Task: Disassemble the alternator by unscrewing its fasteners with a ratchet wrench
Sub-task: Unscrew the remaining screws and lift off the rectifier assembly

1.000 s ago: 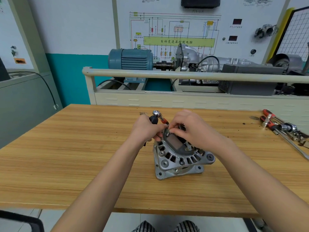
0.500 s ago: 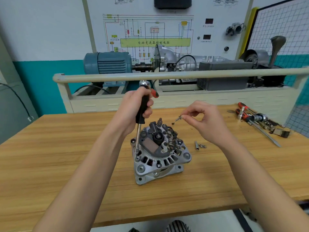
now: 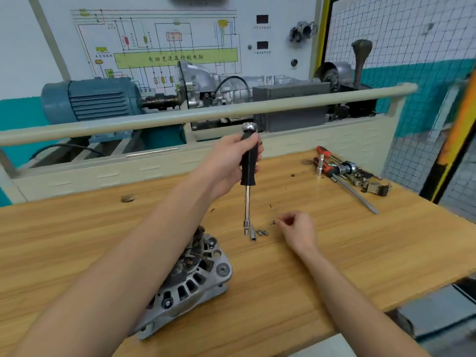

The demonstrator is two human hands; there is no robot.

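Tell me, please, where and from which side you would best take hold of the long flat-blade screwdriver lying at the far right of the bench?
Grip the red handle of the screwdriver, coming from above. It lies flat on the bench with its bare shaft pointing toward the near right; the handle is the thick end, though other tools crowd it, so fingers should close across it carefully.

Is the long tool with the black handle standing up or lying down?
Standing up. The left hand grips the black-handled ratchet wrench, its silver shaft pointing down above the wooden table.
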